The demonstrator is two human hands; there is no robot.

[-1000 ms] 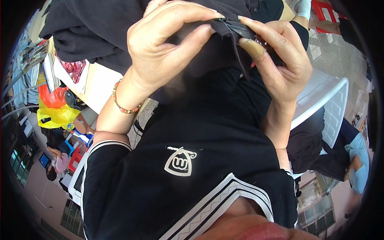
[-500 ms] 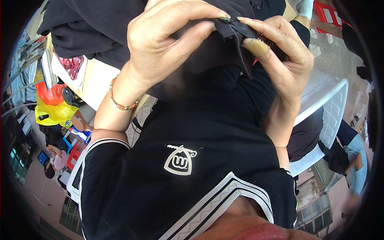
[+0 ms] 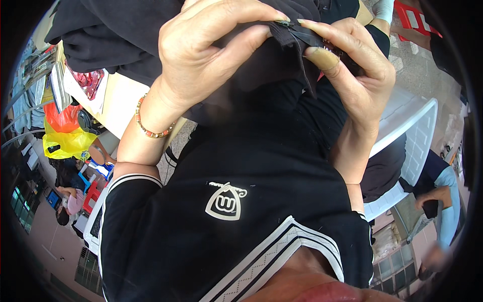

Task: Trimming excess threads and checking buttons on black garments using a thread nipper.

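Left hand (image 3: 198,58), top centre, forearm slanting up: thumb and forefinger pinch dark cloth (image 3: 113,40), spread across the upper left. Right hand (image 3: 361,70), upper right, raised: fingers grip a dark tool (image 3: 312,37).

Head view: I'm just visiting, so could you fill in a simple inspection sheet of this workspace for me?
Surface: pale wood-coloured tabletop, partly hidden from view.
Job's things: large charcoal-black cloth; narrow dark fabric strip hanging down between the hands.
Clutter: yellow plastic bag and orange-red plastic bag at the left; white plastic crate at the right.
Grips: bare left hand pinches dark fabric; bare right hand, with a tan covering on its thumb, is around a small dark piece, kind unclear.
Cables: nothing seen for certain.
Surroundings: red plastic stool at upper right; person in a pink top at the left; another person's light-blue sleeve at the right.
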